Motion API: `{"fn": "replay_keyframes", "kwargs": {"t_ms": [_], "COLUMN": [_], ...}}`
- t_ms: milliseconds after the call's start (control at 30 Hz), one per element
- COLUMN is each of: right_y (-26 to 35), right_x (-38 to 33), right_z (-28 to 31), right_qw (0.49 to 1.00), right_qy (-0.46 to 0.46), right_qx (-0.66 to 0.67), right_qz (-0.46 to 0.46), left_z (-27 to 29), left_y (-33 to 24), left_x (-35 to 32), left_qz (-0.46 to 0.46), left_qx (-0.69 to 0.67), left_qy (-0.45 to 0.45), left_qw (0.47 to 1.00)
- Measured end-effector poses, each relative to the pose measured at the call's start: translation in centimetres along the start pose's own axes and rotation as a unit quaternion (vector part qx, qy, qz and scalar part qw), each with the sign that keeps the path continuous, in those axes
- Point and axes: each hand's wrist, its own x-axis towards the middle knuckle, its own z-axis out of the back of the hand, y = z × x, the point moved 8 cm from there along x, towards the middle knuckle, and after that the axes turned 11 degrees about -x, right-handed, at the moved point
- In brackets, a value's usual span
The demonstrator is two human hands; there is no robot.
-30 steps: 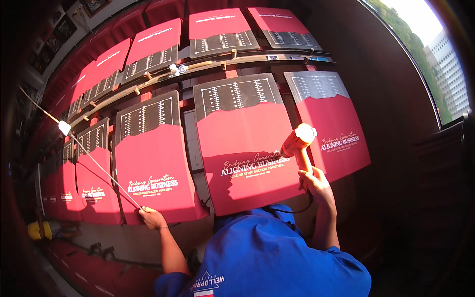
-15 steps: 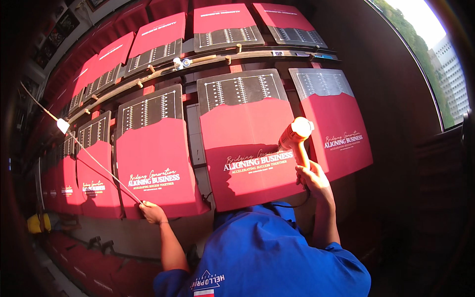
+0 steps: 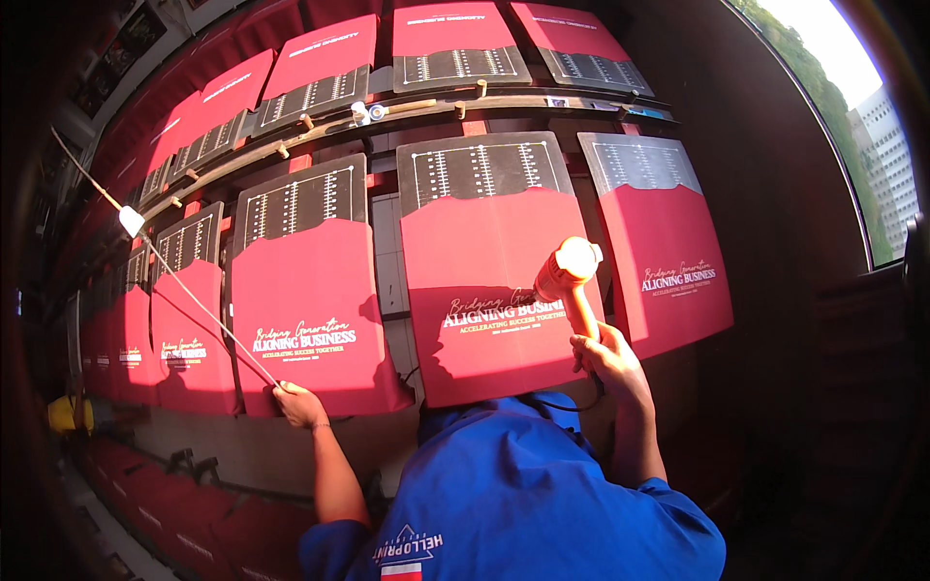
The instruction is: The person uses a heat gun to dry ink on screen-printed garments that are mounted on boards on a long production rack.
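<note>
My right hand [image 3: 608, 360] is closed around the handle of an orange hair dryer [image 3: 572, 271]. Its nozzle points left, over the white and yellow print on a red shirt [image 3: 484, 242] stretched on a black printing board [image 3: 484, 165]. The nozzle hides part of the lettering. Out to the left, my left hand [image 3: 298, 403] grips the end of a thin pale cord [image 3: 208, 312] by the lower edge of another red shirt [image 3: 300, 281]. That cord runs up and left, taut, to a white block-shaped piece [image 3: 132, 221]; whether the block is fixed to something cannot be made out.
More red shirts on boards stand to both sides and in a far row [image 3: 455, 29]. A dark rail [image 3: 407, 108] with wooden pegs and small items runs between the rows. A window [image 3: 877, 155] is at the right. Something yellow [image 3: 70, 414] is at far left.
The hair dryer has shifted slightly left and closer to me over the print, covering more lettering. My left hand still grips the cord. The whole view has shifted a little.
</note>
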Motion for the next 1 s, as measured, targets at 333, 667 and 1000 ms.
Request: {"fn": "replay_keyframes", "kwargs": {"t_ms": [333, 667, 1000], "right_y": [0.3, 0.8, 0.6], "right_x": [0.3, 1.4, 0.6], "right_z": [-1.1, -2.0, -4.2], "right_qw": [0.999, 0.998, 0.992], "right_qy": [0.035, 0.032, 0.112], "right_qx": [-0.006, -0.039, -0.039], "right_qz": [-0.028, -0.023, -0.031], "left_z": [0.3, 0.1, 0.2], "left_y": [-0.4, -0.1, -0.1], "left_x": [-0.1, 0.1, -0.1], "left_qz": [-0.009, -0.007, -0.014], "left_qx": [-0.014, -0.008, -0.016], "left_qy": [0.003, -0.007, -0.011], "left_qw": [1.0, 1.0, 1.0]}}
